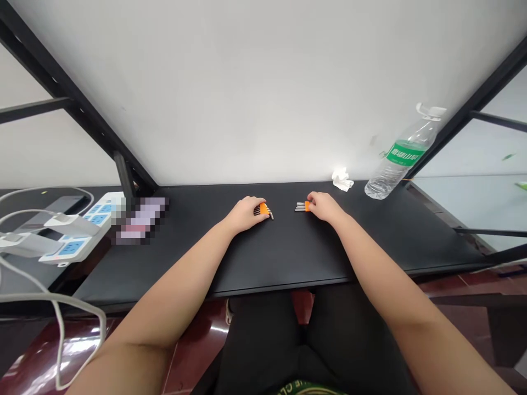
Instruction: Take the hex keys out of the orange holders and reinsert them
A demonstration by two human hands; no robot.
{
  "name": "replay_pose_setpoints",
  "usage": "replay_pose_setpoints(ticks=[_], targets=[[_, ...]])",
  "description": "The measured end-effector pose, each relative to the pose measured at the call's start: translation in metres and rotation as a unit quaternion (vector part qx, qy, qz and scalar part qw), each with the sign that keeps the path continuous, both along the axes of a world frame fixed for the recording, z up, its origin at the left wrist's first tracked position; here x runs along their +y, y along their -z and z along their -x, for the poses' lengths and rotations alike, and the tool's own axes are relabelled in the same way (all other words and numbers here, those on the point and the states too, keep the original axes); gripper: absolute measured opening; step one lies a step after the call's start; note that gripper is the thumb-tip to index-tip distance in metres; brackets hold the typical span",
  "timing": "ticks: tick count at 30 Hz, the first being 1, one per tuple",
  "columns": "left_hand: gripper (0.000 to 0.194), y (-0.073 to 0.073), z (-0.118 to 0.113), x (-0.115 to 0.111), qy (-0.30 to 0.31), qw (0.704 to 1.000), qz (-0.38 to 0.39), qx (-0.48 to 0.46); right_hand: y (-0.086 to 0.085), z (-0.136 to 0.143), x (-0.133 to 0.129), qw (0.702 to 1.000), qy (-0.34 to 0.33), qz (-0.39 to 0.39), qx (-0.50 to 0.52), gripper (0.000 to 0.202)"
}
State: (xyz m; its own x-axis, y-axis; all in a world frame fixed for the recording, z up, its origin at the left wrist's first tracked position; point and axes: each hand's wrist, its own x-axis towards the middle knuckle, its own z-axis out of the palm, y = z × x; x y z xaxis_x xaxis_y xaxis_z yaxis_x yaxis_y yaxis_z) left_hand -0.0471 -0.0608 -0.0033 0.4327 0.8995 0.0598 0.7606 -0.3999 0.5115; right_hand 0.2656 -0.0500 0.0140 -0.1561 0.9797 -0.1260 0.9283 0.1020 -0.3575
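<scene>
Your black table [280,252] spans the view, a big water bottle [397,159] at its back right. Your left hand [246,214] pinches an orange holder of metal keys [264,209]; your right hand [324,207] pinches a smaller-looking orange piece with metal rods [302,206], apart from it.

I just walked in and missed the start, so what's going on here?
At a black table, the left hand holds an orange holder of thin metal rods, perhaps hex keys. The right hand holds a second orange holder with similar rods. The hands are apart. Beyond the right hand are a crumpled tissue and a clear plastic bottle, near the wall.
</scene>
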Motion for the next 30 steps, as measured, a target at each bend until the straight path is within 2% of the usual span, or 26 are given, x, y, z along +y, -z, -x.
replay_pose_setpoints(ticks=[4, 13, 23, 30], targets=[[0.057, 0.002, 0.002, 0.002, -0.010, 1.000, -0.006, 0.005, 0.000, 0.007, -0.003, 1.000, 0.008, 0.002, -0.024, 0.019], [0.056, 0.002, 0.003, 0.009, -0.007, 1.000, -0.003, 0.020, 0.010, 0.012, 0.002, 0.998, 0.025, -0.002, -0.057, 0.025], [0.056, 0.000, 0.001, 0.025, 0.018, 0.999, -0.011, 0.030, 0.005, 0.020, 0.006, 0.999, 0.026, 0.012, -0.033, 0.030], [0.056, 0.001, 0.008, 0.028, -0.001, 0.999, -0.008, 0.037, 0.001, 0.020, 0.009, 0.997, 0.013, 0.060, 0.040, 0.027]])
